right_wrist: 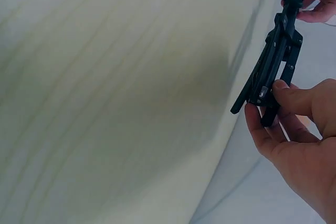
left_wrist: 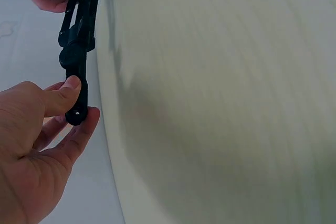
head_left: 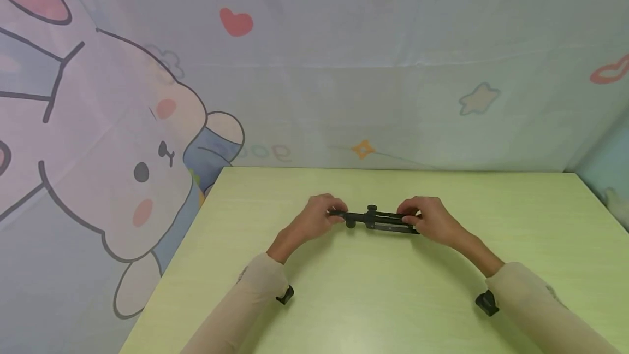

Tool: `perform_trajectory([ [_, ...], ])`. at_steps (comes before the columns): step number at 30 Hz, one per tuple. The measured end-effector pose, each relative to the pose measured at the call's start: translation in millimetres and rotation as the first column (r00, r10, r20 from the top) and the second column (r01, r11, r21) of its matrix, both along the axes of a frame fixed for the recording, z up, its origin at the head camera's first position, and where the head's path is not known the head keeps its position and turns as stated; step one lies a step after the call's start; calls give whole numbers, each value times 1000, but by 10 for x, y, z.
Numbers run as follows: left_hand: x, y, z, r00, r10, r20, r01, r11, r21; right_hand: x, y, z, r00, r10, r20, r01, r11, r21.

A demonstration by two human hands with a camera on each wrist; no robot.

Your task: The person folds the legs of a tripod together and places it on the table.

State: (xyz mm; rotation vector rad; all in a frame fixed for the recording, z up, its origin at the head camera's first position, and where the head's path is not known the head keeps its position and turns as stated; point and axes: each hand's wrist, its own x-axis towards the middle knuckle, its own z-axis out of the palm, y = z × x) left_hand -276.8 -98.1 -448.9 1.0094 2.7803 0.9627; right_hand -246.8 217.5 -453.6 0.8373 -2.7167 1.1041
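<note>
A small black tripod (head_left: 361, 217), its legs folded along the centre column, is held up level above the table by both hands. My left hand (head_left: 319, 217) pinches the narrow end between thumb and fingers, beside a round knob (left_wrist: 73, 55). At the opposite end, my right hand (head_left: 431, 220) grips the leg ends with thumb and fingertips. In the right wrist view, one leg (right_wrist: 242, 95) of the tripod angles slightly out from the column. Fingers cover parts of both ends.
The pale yellow-green table (head_left: 383, 299) spreads beneath the hands, its back edge close behind them. Behind it hangs a light cloth backdrop (head_left: 344, 31) printed with a rabbit, hearts and stars. Both forearms wear light sleeves with a black strap piece (head_left: 487, 303) near the wrist.
</note>
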Motion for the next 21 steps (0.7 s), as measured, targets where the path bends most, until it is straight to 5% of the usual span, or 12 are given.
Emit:
perform_trajectory([
  [21, -45, 44, -221, 998, -35, -49, 29, 994, -106, -19, 11, -91, 1000, 13, -13, -12, 999, 33],
])
